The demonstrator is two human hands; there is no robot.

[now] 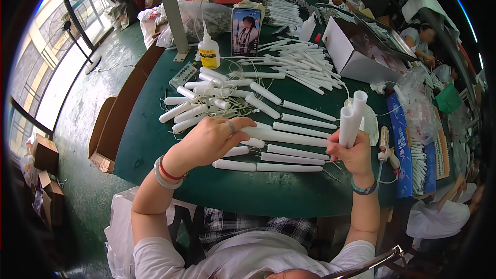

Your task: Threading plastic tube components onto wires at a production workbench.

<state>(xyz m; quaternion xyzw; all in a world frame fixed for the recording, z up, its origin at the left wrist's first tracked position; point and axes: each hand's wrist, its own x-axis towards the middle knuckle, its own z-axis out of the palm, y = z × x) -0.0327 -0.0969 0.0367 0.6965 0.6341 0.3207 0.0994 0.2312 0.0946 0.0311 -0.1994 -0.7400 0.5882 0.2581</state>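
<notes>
My right hand (355,156) is closed round a couple of hollow white plastic tubes (351,121), held upright with their open ends up. Thumb and fingers of my left hand (214,142) pinch the left end of a long white tube (289,136), which lies crosswise in front of me. Joined white tubes (266,167) lie in rows on both sides of it, thin wires coming from some ends. Just beyond my left hand is a pile of short white tubes (206,98) tangled with pale wires.
On the green table (248,196) stand a yellow-labelled glue bottle (208,51) and a phone (245,33). Thin white sticks (305,62) are heaped near a white box (356,54). A glue gun (386,152) lies right, beside a blue carton (405,144). Other people sit farther off.
</notes>
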